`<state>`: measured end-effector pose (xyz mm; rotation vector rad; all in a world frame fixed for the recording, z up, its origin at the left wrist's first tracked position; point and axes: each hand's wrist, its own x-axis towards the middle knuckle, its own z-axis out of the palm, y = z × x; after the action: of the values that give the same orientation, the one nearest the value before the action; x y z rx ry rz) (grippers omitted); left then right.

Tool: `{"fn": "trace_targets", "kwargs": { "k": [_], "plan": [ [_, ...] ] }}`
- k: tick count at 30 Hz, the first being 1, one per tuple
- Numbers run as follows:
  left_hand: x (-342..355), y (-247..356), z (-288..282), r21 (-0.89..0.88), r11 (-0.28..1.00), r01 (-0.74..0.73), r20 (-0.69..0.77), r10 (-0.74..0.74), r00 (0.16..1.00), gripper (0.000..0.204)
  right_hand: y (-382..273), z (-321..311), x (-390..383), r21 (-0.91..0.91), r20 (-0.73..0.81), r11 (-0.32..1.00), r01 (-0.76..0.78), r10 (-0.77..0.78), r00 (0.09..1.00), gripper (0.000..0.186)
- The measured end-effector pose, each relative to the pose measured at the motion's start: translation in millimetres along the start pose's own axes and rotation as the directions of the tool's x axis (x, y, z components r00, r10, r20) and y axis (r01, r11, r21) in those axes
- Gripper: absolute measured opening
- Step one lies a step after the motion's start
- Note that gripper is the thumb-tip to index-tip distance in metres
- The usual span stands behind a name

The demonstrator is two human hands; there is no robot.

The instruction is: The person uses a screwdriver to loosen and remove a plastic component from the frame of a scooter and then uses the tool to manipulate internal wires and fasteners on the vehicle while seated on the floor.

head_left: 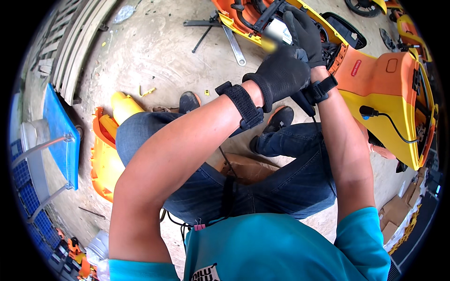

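Note:
My left hand [283, 72], in a black glove, is curled closed over the near side of an orange and yellow vehicle body [255, 35]. What lies inside its fingers is hidden. Just beyond its knuckles is a smeared yellow and whitish patch [273, 41] whose kind I cannot make out. My right hand [305, 35], gloved as well, presses close against the left one. Its fingers stretch away from me over the dark inner parts of the body. Both wrists wear black straps, and a dark device [303, 103] with a cable hangs between them.
A wrench [234, 46] lies on the concrete floor beside the body. An orange and yellow panel [375, 79] rises at the right. Left of my legs sit yellow plastic covers [105, 159] and a blue board [61, 136]. Cardboard [396, 206] lies far right.

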<state>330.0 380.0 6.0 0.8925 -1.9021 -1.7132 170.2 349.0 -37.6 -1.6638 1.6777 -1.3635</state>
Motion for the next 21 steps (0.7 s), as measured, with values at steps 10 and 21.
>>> {"fn": "trace_targets", "kwargs": {
  "k": [10, 21],
  "plan": [
    [-16, 33, 0, 0.574, 0.812, -0.102, -0.073, 0.175, 0.982, 0.024, 27, 6, -8, -0.543, 0.206, 0.771, 0.332, -0.261, 0.943, 0.053],
    [-15, -2, -3, 0.721, 0.614, -0.321, 0.089, 0.377, 0.922, 0.031, 0, 30, -74, -0.545, 0.589, 0.751, 0.372, 0.029, 0.807, 0.056]
  ]
}}
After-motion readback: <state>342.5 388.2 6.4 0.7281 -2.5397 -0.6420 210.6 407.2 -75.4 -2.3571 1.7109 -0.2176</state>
